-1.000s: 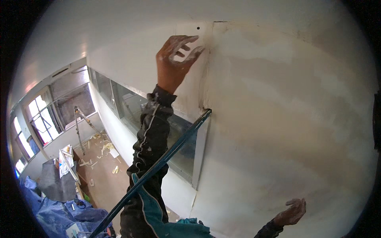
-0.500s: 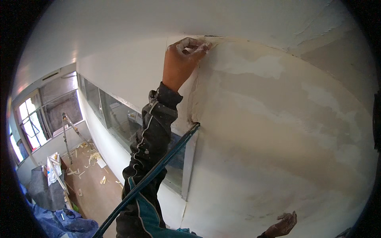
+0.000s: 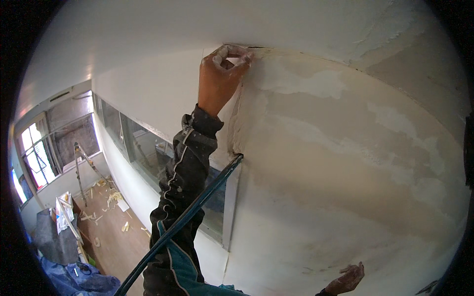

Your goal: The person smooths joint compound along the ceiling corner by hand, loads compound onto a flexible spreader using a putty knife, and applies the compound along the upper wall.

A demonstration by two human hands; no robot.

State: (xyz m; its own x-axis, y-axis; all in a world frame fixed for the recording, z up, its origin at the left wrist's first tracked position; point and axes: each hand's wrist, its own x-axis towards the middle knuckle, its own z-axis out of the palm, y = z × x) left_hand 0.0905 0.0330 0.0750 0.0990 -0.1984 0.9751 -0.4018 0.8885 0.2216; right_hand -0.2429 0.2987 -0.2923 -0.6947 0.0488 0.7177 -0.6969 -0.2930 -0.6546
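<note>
My left hand, dusted white and with fingers curled into a pinch, reaches to the top of a cracked seam where the patchy plastered wall meets the ceiling. What its fingertips hold, if anything, I cannot make out. Low at right, my right hand is open beside the wall, fingers loosely bent and apart. A long blue-green cable or tube runs diagonally from the seam's lower end down across the view of my left sleeve.
An interior glazed band runs along the left wall. Far below at left are a stepladder by windows, scattered offcuts on the brown floor, leaning boards and a crumpled blue tarp.
Since a second ago my left hand's fingers have closed from spread to pinched at the ceiling joint. The view has shifted, and my right hand appears lower and further left.
</note>
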